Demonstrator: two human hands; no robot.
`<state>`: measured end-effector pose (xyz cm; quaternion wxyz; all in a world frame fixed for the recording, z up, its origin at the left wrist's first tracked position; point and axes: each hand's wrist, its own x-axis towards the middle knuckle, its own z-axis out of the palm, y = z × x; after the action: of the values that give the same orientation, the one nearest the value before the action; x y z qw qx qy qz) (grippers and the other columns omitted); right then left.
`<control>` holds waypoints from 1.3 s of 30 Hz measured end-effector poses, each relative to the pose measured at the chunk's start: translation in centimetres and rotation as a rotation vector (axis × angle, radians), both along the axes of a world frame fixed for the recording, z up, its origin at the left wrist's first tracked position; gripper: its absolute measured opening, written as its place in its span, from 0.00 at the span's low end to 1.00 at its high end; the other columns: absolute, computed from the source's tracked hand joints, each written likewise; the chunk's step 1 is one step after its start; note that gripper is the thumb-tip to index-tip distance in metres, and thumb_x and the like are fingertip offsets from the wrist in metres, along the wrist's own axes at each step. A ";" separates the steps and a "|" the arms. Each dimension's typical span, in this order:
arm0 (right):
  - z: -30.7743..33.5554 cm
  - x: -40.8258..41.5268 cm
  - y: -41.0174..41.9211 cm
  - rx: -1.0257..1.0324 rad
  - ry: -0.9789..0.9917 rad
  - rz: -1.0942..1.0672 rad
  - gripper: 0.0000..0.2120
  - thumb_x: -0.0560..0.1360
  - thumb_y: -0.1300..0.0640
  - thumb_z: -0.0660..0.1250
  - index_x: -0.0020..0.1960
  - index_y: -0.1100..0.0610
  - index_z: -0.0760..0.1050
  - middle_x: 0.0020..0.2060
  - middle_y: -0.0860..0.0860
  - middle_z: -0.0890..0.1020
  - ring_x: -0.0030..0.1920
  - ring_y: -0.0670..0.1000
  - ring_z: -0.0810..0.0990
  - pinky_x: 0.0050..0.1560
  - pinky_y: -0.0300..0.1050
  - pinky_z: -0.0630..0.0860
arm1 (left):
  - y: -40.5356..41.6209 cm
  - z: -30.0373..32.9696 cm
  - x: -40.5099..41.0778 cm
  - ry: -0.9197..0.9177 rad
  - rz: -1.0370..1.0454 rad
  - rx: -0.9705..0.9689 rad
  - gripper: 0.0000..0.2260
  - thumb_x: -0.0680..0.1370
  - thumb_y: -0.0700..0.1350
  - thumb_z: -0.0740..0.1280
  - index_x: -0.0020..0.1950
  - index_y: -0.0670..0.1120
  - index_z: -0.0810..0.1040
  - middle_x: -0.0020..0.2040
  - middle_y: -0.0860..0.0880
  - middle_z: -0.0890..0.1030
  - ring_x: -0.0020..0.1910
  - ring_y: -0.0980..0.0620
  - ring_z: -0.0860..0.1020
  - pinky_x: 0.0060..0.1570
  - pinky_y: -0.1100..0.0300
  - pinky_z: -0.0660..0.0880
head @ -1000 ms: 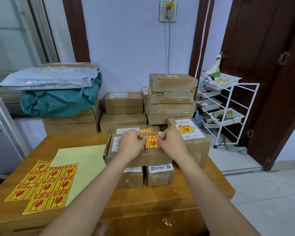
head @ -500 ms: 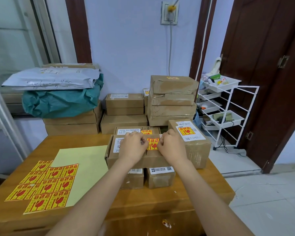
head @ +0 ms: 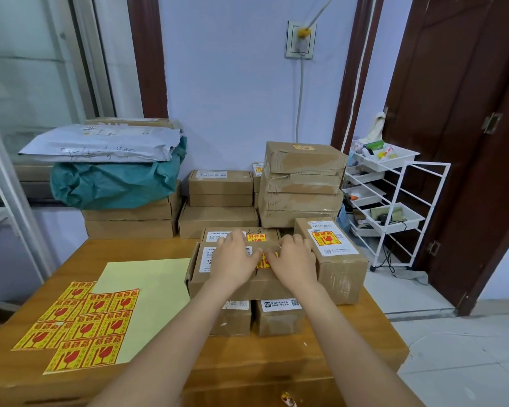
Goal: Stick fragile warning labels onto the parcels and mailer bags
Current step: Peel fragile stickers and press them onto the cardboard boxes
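A flat cardboard parcel [head: 235, 286] lies on top of two small boxes [head: 276, 318] at the middle of the wooden table [head: 247, 362]. My left hand [head: 235, 259] and my right hand [head: 294, 259] both rest on its top, thumbs meeting over a yellow-and-red fragile label [head: 263, 261] that is mostly hidden beneath them. A sheet of several fragile labels [head: 83, 327] lies on pale yellow backing paper [head: 147, 289] at the left. The taller parcel to the right [head: 341, 268] carries a label [head: 326, 238], as does the parcel behind [head: 256, 237].
More cardboard boxes [head: 300, 186] are stacked behind the table against the wall. A grey mailer bag [head: 100, 142] and a teal bag [head: 115, 183] lie on boxes at the back left. A white wire rack [head: 394, 212] stands at the right, beside a dark door.
My hands, which held the label by its edges with curled fingers, have come together and lowered flatter onto the parcel top. The label is now largely covered.
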<state>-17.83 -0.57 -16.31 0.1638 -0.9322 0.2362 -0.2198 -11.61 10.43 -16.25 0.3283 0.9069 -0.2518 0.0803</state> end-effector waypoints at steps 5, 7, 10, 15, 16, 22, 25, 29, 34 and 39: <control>-0.8 0.3 0.1 -0.004 0.000 -0.066 0.20 0.78 0.45 0.60 0.61 0.58 0.71 0.61 0.54 0.72 0.64 0.54 0.65 0.58 0.48 0.69 | -0.7 -0.1 0.2 -0.077 0.051 0.081 0.19 0.78 0.57 0.63 0.61 0.45 0.68 0.58 0.48 0.75 0.59 0.48 0.70 0.55 0.54 0.71; -0.9 0.3 0.2 -0.001 -0.020 -0.077 0.18 0.78 0.46 0.60 0.61 0.58 0.72 0.61 0.53 0.72 0.64 0.54 0.66 0.58 0.48 0.70 | -1.0 -0.3 0.2 -0.099 0.080 0.079 0.18 0.78 0.56 0.64 0.60 0.46 0.69 0.57 0.48 0.75 0.58 0.48 0.70 0.56 0.54 0.70; -1.0 0.3 0.2 0.011 -0.034 -0.077 0.15 0.79 0.50 0.59 0.60 0.58 0.72 0.61 0.53 0.72 0.63 0.54 0.66 0.58 0.49 0.71 | -1.1 -0.5 0.1 -0.121 0.103 0.058 0.15 0.79 0.53 0.63 0.59 0.45 0.69 0.57 0.48 0.75 0.58 0.48 0.70 0.55 0.54 0.69; -0.9 0.2 0.3 0.013 -0.035 -0.077 0.14 0.79 0.57 0.57 0.62 0.59 0.72 0.61 0.54 0.72 0.64 0.55 0.65 0.59 0.50 0.71 | -1.0 -0.7 0.1 -0.124 0.105 -0.002 0.11 0.80 0.46 0.63 0.60 0.45 0.70 0.58 0.47 0.75 0.58 0.48 0.70 0.55 0.54 0.70; -0.9 0.1 0.3 0.011 -0.028 -0.074 0.14 0.79 0.58 0.57 0.63 0.59 0.72 0.62 0.54 0.72 0.64 0.55 0.65 0.59 0.50 0.70 | -0.9 -0.7 0.1 -0.119 0.101 -0.017 0.10 0.80 0.45 0.62 0.60 0.45 0.70 0.58 0.47 0.76 0.57 0.48 0.71 0.55 0.54 0.71; -1.1 -0.2 0.3 -0.015 -0.012 -0.047 0.15 0.79 0.58 0.56 0.63 0.60 0.72 0.62 0.54 0.72 0.64 0.54 0.64 0.60 0.49 0.70 | 0.3 -0.5 0.2 -0.048 -0.047 -0.046 0.13 0.80 0.48 0.61 0.61 0.42 0.69 0.59 0.46 0.74 0.60 0.48 0.68 0.55 0.53 0.71; -1.2 -0.5 0.4 -0.015 -0.008 -0.023 0.17 0.80 0.52 0.57 0.64 0.60 0.72 0.61 0.54 0.72 0.64 0.54 0.65 0.59 0.48 0.69 | 0.6 -0.5 0.2 -0.041 -0.108 0.064 0.22 0.77 0.56 0.64 0.64 0.43 0.68 0.62 0.47 0.71 0.62 0.48 0.66 0.58 0.54 0.69; -1.4 -0.9 0.3 -0.017 -0.012 0.009 0.17 0.81 0.56 0.56 0.66 0.60 0.72 0.63 0.53 0.71 0.65 0.53 0.64 0.61 0.45 0.67 | 0.8 -0.6 0.1 -0.033 -0.122 0.109 0.23 0.77 0.57 0.65 0.65 0.44 0.68 0.62 0.47 0.71 0.63 0.49 0.65 0.59 0.55 0.69; -1.0 -1.2 0.1 0.031 -0.008 0.033 0.18 0.80 0.64 0.56 0.68 0.60 0.70 0.65 0.53 0.71 0.66 0.53 0.64 0.63 0.45 0.66 | 1.1 0.0 -0.1 -0.032 -0.118 0.089 0.14 0.81 0.45 0.62 0.64 0.42 0.70 0.62 0.45 0.72 0.62 0.48 0.68 0.59 0.55 0.68; -0.7 -2.3 -0.2 0.119 -0.047 0.097 0.23 0.78 0.67 0.56 0.73 0.60 0.64 0.70 0.54 0.67 0.70 0.54 0.61 0.68 0.45 0.62 | 3.3 1.3 -0.7 -0.121 -0.014 -0.073 0.12 0.81 0.40 0.59 0.65 0.43 0.70 0.63 0.48 0.73 0.59 0.48 0.73 0.54 0.57 0.71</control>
<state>-20.10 -0.75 -17.02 0.2350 -0.9257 0.1995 -0.2190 -12.33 13.72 -15.00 0.3461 0.8860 -0.2742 0.1417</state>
